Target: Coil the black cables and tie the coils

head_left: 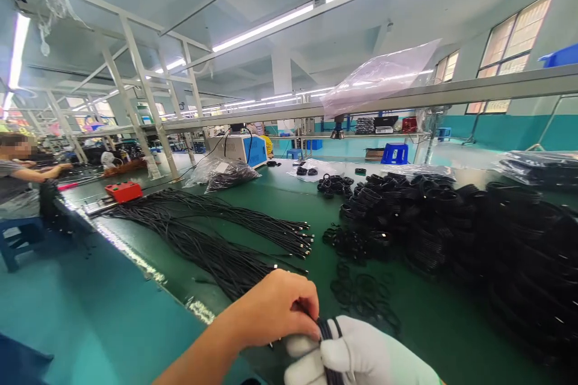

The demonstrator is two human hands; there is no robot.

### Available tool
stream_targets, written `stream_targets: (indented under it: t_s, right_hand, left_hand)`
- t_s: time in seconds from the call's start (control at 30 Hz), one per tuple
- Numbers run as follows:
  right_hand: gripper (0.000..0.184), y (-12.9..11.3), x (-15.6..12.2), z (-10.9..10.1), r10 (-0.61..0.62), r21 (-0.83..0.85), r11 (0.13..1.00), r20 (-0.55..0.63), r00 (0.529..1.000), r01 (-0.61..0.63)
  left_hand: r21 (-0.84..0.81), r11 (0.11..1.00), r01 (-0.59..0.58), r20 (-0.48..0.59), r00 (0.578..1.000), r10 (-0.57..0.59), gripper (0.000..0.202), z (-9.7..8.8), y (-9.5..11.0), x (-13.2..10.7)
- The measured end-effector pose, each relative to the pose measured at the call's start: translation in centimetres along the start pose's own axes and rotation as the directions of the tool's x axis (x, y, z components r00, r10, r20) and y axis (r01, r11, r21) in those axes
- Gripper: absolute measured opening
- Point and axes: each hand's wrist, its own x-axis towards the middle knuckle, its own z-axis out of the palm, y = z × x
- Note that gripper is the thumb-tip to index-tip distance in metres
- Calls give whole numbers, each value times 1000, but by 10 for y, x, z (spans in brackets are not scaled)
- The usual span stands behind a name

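Note:
My bare left hand (275,307) is closed, its fingers pinched on a black cable coil (327,334) at the bottom of the view. My right hand (361,358), in a white glove, is wrapped round the same coil from below. Both hands hover over the near edge of the green table (289,204). A long bundle of straight black cables (212,234) with metal tips lies just beyond my left hand. A large heap of coiled black cables (451,234) fills the table to the right.
Small black loops (361,295) lie loose in front of the heap. A red box (123,190), a clear bag of cables (226,173) and a blue-and-white machine (239,149) stand further back. Another person (20,174) sits at far left. A metal rail (406,99) runs overhead.

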Motion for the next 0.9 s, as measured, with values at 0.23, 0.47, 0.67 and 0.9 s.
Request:
stream_targets:
  t_s: [0.23, 0.47, 0.67, 0.9]
  right_hand:
    - [31, 6, 13, -4, -98, 332, 940, 41, 994, 79]
    - [44, -34, -3, -4, -308, 166, 902, -402, 862, 400]
    - [43, -36, -6, -10, -324, 72, 908, -503, 801, 413]
    - [24, -23, -1, 5, -260, -52, 963, -447, 856, 266]
  left_hand:
    - [-341, 935, 98, -8, 994, -107, 19, 28, -36, 16]
    - [297, 896, 331, -274, 928, -252, 31, 56, -32, -5]
    - [628, 765, 145, -294, 954, 60, 22, 84, -9, -14]
    - [794, 582, -174, -156, 867, 473, 15, 48, -2, -4]
